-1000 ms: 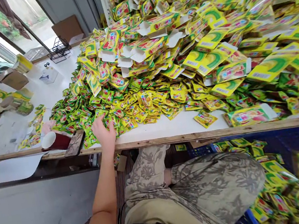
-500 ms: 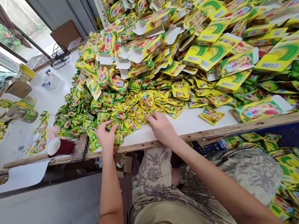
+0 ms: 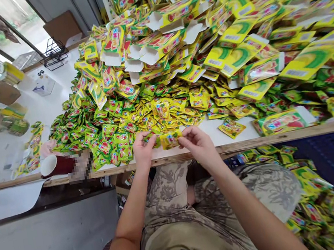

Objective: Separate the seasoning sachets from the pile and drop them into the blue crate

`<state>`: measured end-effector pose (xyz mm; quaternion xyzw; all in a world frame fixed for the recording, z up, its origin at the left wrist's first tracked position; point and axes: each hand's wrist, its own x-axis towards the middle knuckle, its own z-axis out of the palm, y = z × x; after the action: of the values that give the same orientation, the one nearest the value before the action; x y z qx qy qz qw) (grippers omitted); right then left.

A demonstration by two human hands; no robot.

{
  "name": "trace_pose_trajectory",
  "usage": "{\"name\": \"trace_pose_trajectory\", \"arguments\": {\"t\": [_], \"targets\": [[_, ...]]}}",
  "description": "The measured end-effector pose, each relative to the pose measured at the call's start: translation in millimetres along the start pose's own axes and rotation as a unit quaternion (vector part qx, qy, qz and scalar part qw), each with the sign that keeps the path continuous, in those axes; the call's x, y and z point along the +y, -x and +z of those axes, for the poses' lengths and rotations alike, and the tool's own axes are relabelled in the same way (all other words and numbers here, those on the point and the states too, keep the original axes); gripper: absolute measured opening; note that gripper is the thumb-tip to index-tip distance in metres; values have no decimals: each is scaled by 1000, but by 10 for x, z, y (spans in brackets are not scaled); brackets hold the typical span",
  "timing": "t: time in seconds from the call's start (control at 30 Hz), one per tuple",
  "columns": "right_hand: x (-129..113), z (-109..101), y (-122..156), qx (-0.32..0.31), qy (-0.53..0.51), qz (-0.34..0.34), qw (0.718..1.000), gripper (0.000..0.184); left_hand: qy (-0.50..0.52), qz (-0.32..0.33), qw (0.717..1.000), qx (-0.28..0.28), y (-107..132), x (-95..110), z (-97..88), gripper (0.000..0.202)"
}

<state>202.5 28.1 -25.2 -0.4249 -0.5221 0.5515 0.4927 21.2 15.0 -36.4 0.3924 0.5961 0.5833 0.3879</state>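
Two bare hands work at the wood-trimmed front edge of a smooth white table (image 3: 63, 80). Near that edge's middle, the right hand (image 3: 199, 141) pinches one end of a small yellow rectangular sachet of glossy film (image 3: 171, 140) between thumb and fingers. The left hand (image 3: 143, 149) is curled at its other side, thumb near fingers; whether it grips anything cannot be told. Likely faults: the slick film could slip from so narrow a pinch and drop over the front edge; the loosely stacked yellow-and-green cardboard boxes (image 3: 167, 46), flat-sided with white flaps, might slide forward if the sachets below shift. Materials: pillow-shaped, crinkled green sachets (image 3: 102, 139) mound toward the front left; a dark-red cup with a white interior (image 3: 61, 165) sits at the front edge, within a stray elbow's reach.
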Motion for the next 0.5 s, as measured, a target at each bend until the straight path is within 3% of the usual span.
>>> {"name": "trace_pose_trajectory", "arguments": {"t": [0.17, 0.5], "targets": [[126, 50, 73, 21, -27, 25, 999, 35, 26, -35, 993, -107, 182, 59, 202, 38], [101, -105, 156, -5, 40, -22, 999, 27, -45, -9, 977, -210, 260, 182, 255, 49]]}}
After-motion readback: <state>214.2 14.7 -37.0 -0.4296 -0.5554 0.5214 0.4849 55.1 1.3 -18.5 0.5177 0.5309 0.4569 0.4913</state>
